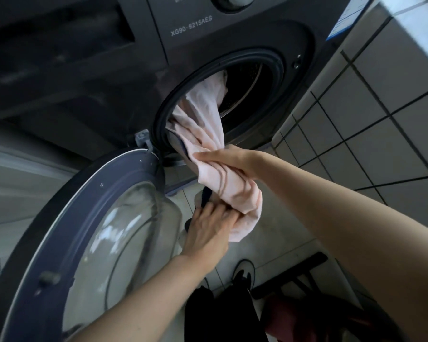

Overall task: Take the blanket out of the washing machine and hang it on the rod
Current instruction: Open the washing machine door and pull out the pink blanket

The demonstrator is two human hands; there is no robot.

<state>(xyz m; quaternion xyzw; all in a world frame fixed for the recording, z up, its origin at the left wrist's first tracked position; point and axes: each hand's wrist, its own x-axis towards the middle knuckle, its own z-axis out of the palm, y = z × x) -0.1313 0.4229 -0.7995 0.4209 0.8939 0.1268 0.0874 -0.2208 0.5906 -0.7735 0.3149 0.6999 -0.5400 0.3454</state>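
Observation:
A pale pink blanket (203,119) with thin brown stripes trails out of the round drum opening of the dark grey washing machine (114,77). Part of it is still inside the drum. My right hand (229,159) grips the blanket just below the opening, fingers wrapped over the cloth. My left hand (209,233) holds the bunched lower end from underneath, where a dark blue edge of fabric shows. No rod is in view.
The machine's door (89,230) with its glass bowl stands swung open at the left, close to my left forearm. A white tiled wall (371,134) rises at the right. A black frame (292,275) and my dark shoe (242,275) are on the tiled floor below.

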